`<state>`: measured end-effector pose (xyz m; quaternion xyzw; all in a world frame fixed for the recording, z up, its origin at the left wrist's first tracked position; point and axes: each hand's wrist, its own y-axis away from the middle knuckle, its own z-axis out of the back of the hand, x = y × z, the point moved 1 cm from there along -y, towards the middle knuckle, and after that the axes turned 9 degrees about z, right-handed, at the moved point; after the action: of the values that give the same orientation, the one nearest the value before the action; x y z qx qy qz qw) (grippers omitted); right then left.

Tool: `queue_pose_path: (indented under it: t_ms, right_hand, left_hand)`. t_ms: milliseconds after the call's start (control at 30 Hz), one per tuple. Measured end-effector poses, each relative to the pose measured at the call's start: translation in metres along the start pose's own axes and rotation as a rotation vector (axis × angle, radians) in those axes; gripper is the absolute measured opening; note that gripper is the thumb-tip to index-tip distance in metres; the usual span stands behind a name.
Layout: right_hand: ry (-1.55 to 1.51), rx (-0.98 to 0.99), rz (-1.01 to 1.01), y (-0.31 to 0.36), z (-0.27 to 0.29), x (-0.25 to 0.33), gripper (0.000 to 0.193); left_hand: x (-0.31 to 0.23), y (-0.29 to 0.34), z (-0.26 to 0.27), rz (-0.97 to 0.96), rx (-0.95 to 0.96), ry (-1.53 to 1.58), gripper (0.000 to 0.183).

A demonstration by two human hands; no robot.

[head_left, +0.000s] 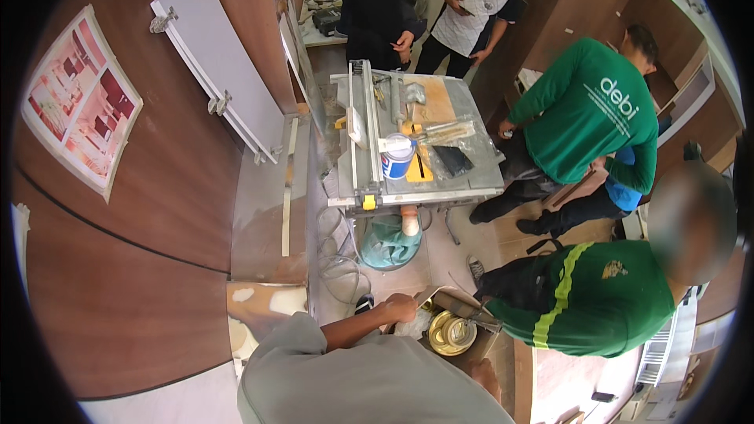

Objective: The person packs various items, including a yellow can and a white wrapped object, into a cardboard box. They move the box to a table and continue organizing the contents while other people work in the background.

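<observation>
A cardboard box (476, 312) is just in front of me at the lower middle, its top open. Round gold-coloured tins (452, 333) and some clear plastic wrap show inside it. My left hand (401, 308) is closed on the box's near-left upper edge. Against the box's right side is my right hand (485, 379), partly covered by my grey shirt, and its fingers are hidden.
A table saw (471, 180) ahead carries a paint can (398, 159), brushes and plastic bags. Beneath it sit a green bag (390, 241) and loose cables (339, 271). Several people stand around; one in a green shirt (601, 294) is close on my right. White panels (216, 55) lean left.
</observation>
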<state>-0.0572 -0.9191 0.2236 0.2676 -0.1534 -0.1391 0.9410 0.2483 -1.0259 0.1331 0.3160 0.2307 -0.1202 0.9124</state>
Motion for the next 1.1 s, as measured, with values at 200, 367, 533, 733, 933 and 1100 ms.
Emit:
queue_pose_path:
  t_ms: [200,367,533,733,933,1100]
  right_hand:
    - [0.147,0.105,0.153,-0.053,-0.025,0.003,0.048]
    - [0.048,-0.006,0.162,-0.074,-0.039,-0.012,0.042]
    - [-0.029,-0.154,0.242,-0.083,-0.030,-0.018,0.039]
    - [0.062,-0.016,0.362,-0.124,-0.012,-0.043,0.034]
    - [-0.199,0.090,0.224,-0.147,0.033,-0.067,0.030]
    - [-0.196,0.133,0.187,-0.146,0.059,-0.069,0.028]
  left_hand:
    - [0.029,-0.004,0.025,0.029,-0.011,0.031,0.032]
    - [0.031,-0.015,0.046,-0.002,-0.058,-0.014,0.039]
    - [0.015,-0.028,0.059,0.084,-0.045,-0.007,0.046]
    - [-0.028,-0.053,0.071,0.157,0.006,-0.155,0.053]
    - [-0.066,-0.074,0.064,0.236,-0.009,-0.130,0.051]
    - [-0.078,-0.098,0.069,0.224,0.037,-0.160,0.048]
